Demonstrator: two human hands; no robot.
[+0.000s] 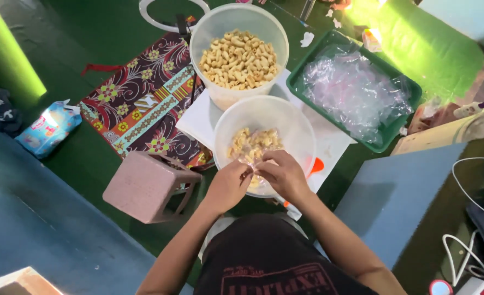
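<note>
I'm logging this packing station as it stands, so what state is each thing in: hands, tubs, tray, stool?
Left hand: pinching something small over the near tub.
Right hand: fingertips meeting the left's, same small item.
Near tub: open, thin layer of snacks inside.
Far tub: open, filled high with snacks.
Green tray: holds loose clear plastic bags.
Pink stool: upright, nothing on it.

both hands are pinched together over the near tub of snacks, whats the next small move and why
Probably spread the fingers to open what they pinch. Left hand and right hand meet over the near tub on something small and pale, too hidden to identify.
</note>
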